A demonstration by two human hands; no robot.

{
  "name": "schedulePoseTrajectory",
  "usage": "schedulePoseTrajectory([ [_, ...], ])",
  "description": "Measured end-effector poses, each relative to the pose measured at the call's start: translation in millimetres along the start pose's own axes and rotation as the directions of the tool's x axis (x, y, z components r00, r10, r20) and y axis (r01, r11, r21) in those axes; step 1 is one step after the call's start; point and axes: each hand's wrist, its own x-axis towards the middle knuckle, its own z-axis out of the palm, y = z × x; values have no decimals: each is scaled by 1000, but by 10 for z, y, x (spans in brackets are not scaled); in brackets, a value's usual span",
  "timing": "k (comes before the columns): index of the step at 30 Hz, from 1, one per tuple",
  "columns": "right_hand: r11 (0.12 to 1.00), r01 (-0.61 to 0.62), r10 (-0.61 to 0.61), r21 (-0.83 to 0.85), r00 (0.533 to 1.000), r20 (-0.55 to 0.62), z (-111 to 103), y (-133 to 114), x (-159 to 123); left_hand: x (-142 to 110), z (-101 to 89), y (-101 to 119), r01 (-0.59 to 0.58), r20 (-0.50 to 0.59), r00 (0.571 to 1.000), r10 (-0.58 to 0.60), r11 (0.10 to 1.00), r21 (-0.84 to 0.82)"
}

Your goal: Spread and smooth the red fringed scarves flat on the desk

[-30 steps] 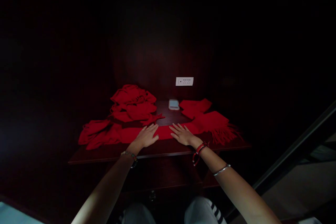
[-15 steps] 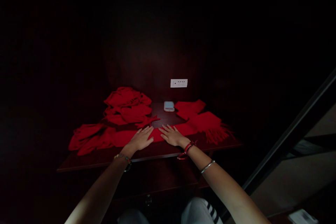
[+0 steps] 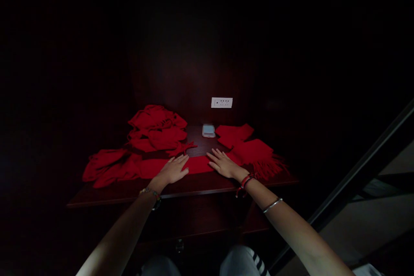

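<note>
A red scarf lies in a long flat strip along the front of a dark wooden shelf. My left hand rests flat on its middle, fingers stretched out. Farther right, my right hand also lies flat on the strip, its fingers spread. At the right the scarf runs toward a fringed end. On the left, the strip meets a crumpled bunch of red cloth.
Behind my left hand is a heap of rumpled red cloth. A small device with a lit screen lies at the back, and a folded red cloth is beside it. A white power socket is on the wall.
My right hand has slid to the right along the scarf, away from my left hand. The left hand stays in about the same place.
</note>
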Motion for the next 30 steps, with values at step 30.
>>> schedulePoseTrajectory([
  [30,999,-47,47,7,993,-112,190,-282,40,-667,-539,-343,-241,-32,964,263,922,301],
])
